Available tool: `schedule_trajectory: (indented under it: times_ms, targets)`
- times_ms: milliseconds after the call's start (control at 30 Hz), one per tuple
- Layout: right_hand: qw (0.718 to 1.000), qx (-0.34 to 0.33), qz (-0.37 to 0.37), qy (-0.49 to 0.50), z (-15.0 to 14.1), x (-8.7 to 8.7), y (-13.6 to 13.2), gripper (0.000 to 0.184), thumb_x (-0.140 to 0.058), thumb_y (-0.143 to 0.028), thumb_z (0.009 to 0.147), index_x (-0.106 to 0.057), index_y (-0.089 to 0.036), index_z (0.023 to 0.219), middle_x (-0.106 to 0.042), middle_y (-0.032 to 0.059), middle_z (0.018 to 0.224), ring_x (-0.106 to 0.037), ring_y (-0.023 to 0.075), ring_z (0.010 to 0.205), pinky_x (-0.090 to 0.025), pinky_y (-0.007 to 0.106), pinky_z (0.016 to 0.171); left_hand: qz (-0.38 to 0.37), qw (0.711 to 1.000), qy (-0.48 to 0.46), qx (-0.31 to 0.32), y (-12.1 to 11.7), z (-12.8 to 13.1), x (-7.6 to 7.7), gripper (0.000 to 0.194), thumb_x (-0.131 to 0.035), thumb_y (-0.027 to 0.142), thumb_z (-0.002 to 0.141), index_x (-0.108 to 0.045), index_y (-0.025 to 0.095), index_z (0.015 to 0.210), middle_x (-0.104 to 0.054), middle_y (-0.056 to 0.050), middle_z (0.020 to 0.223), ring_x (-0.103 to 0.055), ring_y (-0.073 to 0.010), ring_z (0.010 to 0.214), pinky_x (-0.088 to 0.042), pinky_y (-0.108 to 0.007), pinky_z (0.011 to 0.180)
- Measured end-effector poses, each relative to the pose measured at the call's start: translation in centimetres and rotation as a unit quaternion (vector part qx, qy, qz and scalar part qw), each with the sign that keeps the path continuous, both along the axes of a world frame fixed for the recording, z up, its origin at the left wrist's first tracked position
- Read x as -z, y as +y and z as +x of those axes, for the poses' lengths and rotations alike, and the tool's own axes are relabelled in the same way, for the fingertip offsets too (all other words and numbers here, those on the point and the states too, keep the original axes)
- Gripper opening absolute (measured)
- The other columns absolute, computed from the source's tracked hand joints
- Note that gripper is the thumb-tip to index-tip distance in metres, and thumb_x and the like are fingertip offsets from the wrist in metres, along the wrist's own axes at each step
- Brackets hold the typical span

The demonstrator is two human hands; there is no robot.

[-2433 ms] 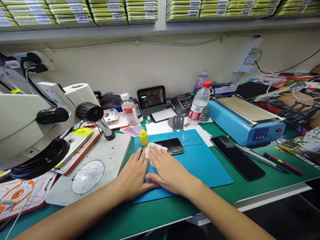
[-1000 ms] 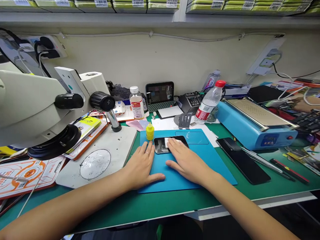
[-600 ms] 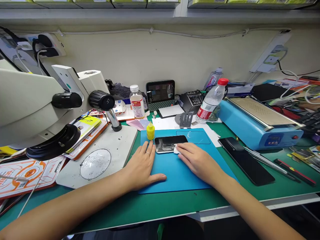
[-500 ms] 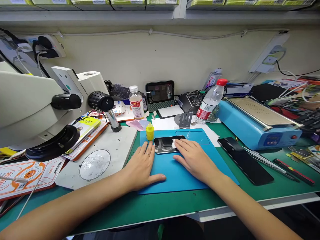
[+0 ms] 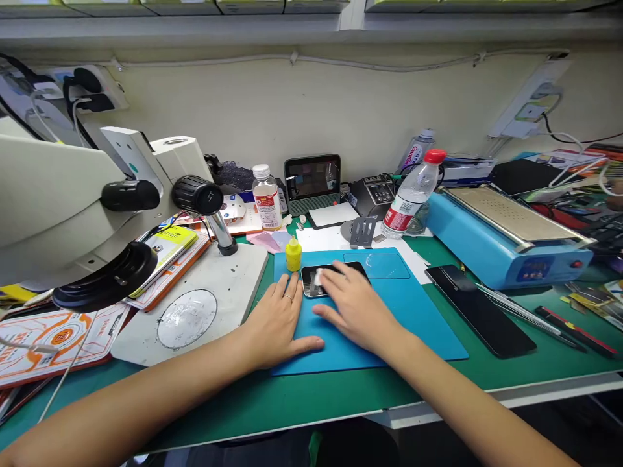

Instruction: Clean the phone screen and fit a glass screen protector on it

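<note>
A smartphone [image 5: 311, 280] lies screen up on a blue mat [image 5: 331, 350]. My right hand [image 5: 357, 308] reaches over its right part, fingertips pressing a small white wipe [image 5: 318, 277] onto the glass. What the wipe is made of is too small to tell. My left hand [image 5: 277, 318] rests flat on the mat's left side, thumb spread out, fingertips beside the phone's left end and holding nothing. Just beyond those fingertips stands a small yellow dropper bottle [image 5: 293, 255].
A microscope [image 5: 63, 214] with a pale base [image 5: 228, 292] stands at left. On the right are a dark phone panel [image 5: 479, 311], tweezers [image 5: 525, 314] and a blue heating plate machine [image 5: 506, 250]. A red-capped water bottle [image 5: 411, 194] stands behind the mat.
My right hand has slid left across the phone with the white wipe, from about mid-screen to nearer the left end. My left hand has stayed in place.
</note>
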State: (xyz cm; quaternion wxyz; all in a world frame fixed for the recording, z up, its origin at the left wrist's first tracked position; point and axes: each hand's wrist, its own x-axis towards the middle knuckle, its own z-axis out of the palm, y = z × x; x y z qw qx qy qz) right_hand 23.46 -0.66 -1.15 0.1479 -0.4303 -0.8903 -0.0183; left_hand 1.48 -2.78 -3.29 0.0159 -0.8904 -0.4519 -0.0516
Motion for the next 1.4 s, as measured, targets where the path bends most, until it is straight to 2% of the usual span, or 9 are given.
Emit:
schedule_trajectory:
  times_ms: [100, 300, 467, 633, 800, 1033, 1167, 1300, 1400]
  targets:
    - [0.999, -0.044, -0.015, 0.004, -1.3, -0.2, -0.2, 0.059, -0.056, -0.058, 0.098, -0.064, -0.014, 0.137, -0.068, 0.0147, 0.139, -0.050, 0.0372, 0.142, -0.044, 0.053, 0.116, 0.002, 1.000, 0.012, 0.003, 0.0, -0.1, -0.1, 0.112, -0.021, 0.089, 0.091, -0.043, -0.002, 0.154, -0.041, -0.028, 0.160, -0.037, -0.0472, 0.149, -0.036, -0.058, 0.117]
    - [0.999, 0.036, 0.006, -0.002, 0.6, -0.6, 0.4, 0.050, -0.055, -0.048, 0.101, -0.067, -0.009, 0.131, -0.069, 0.0202, 0.134, -0.050, 0.0436, 0.138, -0.045, 0.063, 0.110, -0.010, 0.999, 0.046, -0.001, 0.1, 0.1, -0.6, 0.116, -0.023, 0.090, 0.089, -0.041, -0.005, 0.153, -0.037, -0.030, 0.161, -0.038, -0.0485, 0.149, -0.039, -0.056, 0.115]
    - [1.000, -0.024, -0.004, 0.000, -0.6, -0.4, -0.1, 0.057, -0.057, -0.058, 0.097, -0.067, -0.012, 0.131, -0.069, 0.0161, 0.134, -0.049, 0.0380, 0.140, -0.045, 0.053, 0.114, -0.001, 1.000, 0.024, 0.005, 0.0, 0.0, -0.4, 0.113, -0.023, 0.088, 0.091, -0.041, -0.004, 0.154, -0.040, -0.030, 0.160, -0.038, -0.0484, 0.149, -0.036, -0.058, 0.117]
    - [0.999, 0.035, 0.013, 0.005, 0.1, -0.5, 0.7, 0.049, -0.054, -0.050, 0.101, -0.069, -0.011, 0.127, -0.071, 0.0188, 0.128, -0.049, 0.0435, 0.138, -0.046, 0.063, 0.109, -0.005, 1.000, 0.019, 0.001, 0.0, 0.0, -0.2, 0.115, -0.026, 0.089, 0.090, -0.042, -0.006, 0.153, -0.038, -0.031, 0.161, -0.036, -0.0491, 0.149, -0.037, -0.057, 0.116]
    - [0.999, -0.038, 0.004, 0.012, -0.7, -0.2, 0.3, 0.059, -0.060, -0.058, 0.096, -0.068, -0.010, 0.129, -0.070, 0.0175, 0.131, -0.048, 0.0388, 0.141, -0.048, 0.054, 0.112, 0.006, 1.000, 0.008, 0.008, 0.0, -0.1, 0.1, 0.111, -0.026, 0.088, 0.091, -0.042, -0.003, 0.154, -0.041, -0.030, 0.159, -0.037, -0.0488, 0.149, -0.038, -0.059, 0.115]
    - [0.999, 0.050, 0.021, 0.003, 2.7, -0.3, 1.4, 0.043, -0.056, -0.041, 0.102, -0.069, -0.009, 0.126, -0.070, 0.0199, 0.130, -0.049, 0.0445, 0.139, -0.046, 0.063, 0.110, -0.017, 0.999, 0.030, -0.002, 0.1, 0.1, -0.4, 0.116, -0.024, 0.089, 0.090, -0.040, -0.007, 0.153, -0.036, -0.031, 0.162, -0.034, -0.0512, 0.149, -0.039, -0.059, 0.115]
    - [1.000, 0.030, 0.003, 0.004, 0.2, -0.1, 0.9, 0.051, -0.056, -0.048, 0.101, -0.067, -0.007, 0.129, -0.069, 0.0198, 0.133, -0.050, 0.0420, 0.140, -0.047, 0.057, 0.112, -0.005, 1.000, 0.024, 0.001, 0.0, 0.1, -0.2, 0.114, -0.027, 0.088, 0.091, -0.043, -0.007, 0.152, -0.038, -0.031, 0.160, -0.035, -0.0506, 0.149, -0.039, -0.060, 0.115]
    - [1.000, -0.018, -0.022, -0.005, -2.6, 0.5, -1.0, 0.068, -0.053, -0.059, 0.099, -0.058, -0.008, 0.144, -0.060, 0.0168, 0.151, -0.044, 0.0381, 0.147, -0.042, 0.054, 0.119, 0.009, 1.000, 0.013, 0.010, 0.1, -0.2, 0.1, 0.113, -0.032, 0.089, 0.089, -0.040, -0.002, 0.155, -0.040, -0.028, 0.161, -0.037, -0.0497, 0.148, -0.038, -0.059, 0.116]
    - [0.996, -0.055, -0.055, -0.036, -1.3, 0.9, -2.4, 0.071, -0.042, -0.057, 0.104, -0.048, -0.005, 0.153, -0.045, 0.0196, 0.161, -0.039, 0.0364, 0.151, -0.036, 0.057, 0.123, 0.003, 1.000, 0.012, 0.010, 0.1, -0.2, 0.0, 0.114, -0.031, 0.090, 0.088, -0.040, -0.003, 0.155, -0.039, -0.029, 0.161, -0.039, -0.0502, 0.147, -0.040, -0.059, 0.115]
